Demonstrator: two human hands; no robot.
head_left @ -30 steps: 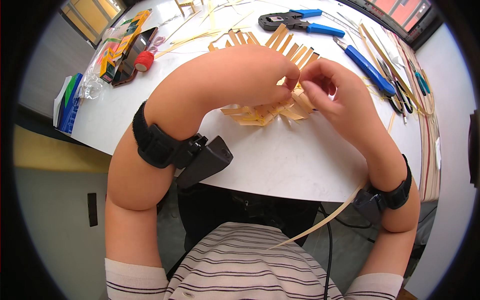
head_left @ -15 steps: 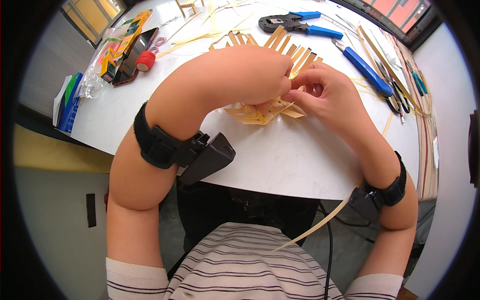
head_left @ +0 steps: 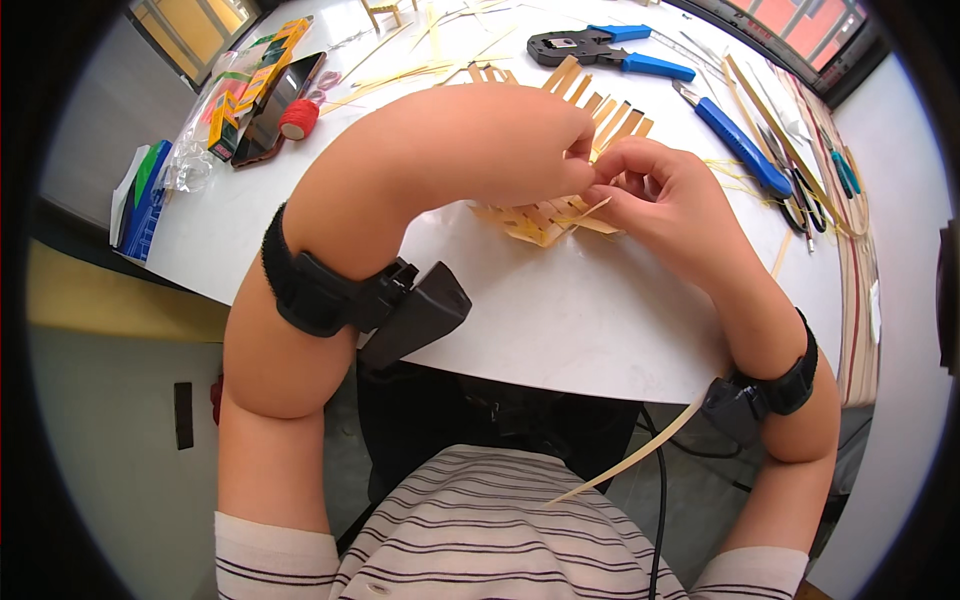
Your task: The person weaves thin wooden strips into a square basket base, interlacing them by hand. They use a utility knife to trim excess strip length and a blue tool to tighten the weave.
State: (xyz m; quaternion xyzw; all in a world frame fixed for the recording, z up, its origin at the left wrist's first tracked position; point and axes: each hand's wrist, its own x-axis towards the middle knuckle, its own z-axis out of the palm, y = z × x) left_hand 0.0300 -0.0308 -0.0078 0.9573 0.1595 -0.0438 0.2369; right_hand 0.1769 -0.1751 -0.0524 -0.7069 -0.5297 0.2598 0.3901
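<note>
Head view: my right grip [head_left: 665, 205] pinches together at the woven bamboo piece [head_left: 543, 221]; my left grip [head_left: 545, 150], closure hidden, perhaps steadies it.

A head-worn fisheye looks down onto the nearby table [head_left: 590, 315], its far edge perhaps distorted.

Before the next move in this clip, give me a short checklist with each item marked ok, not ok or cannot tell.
1. Left hand and right hand together at the woven piece: ok; they meet over it.
2. Secure hold: cannot tell; the left hand hides much of the piece.
3. Blue utility knife apart from both hands: ok; it lies right of them.
4. Its blade retracted: not ok; metal appears to show at the tip.
5. Long pale strip clear of the right forearm's black device: cannot tell; its upper end runs up to it.
</note>
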